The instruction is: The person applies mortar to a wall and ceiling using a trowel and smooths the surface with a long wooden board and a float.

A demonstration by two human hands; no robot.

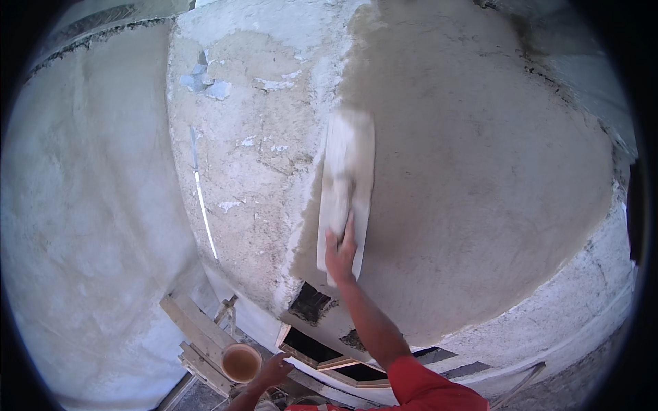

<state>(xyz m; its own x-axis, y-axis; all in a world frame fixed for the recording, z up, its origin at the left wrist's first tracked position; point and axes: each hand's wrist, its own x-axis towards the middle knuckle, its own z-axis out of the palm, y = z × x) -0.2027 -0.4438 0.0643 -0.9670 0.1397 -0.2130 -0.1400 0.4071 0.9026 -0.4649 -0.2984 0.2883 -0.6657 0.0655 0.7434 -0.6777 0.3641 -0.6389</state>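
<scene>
My right hand grips the handle of a long, pale plastering float, held flat against the wall along the ragged boundary of damp grey-beige plaster and rough, flaking whitish surface. The float's far end is slightly blurred. Low in the view, my left hand hangs with loosely bent fingers beside a round container of brownish content, holding nothing that I can see.
Wooden planks lie at the lower left, under the container. Near the bottom are a dark hole in the wall and wood-framed openings. A smoother pale wall fills the left side, and a rough white band curves along the lower right.
</scene>
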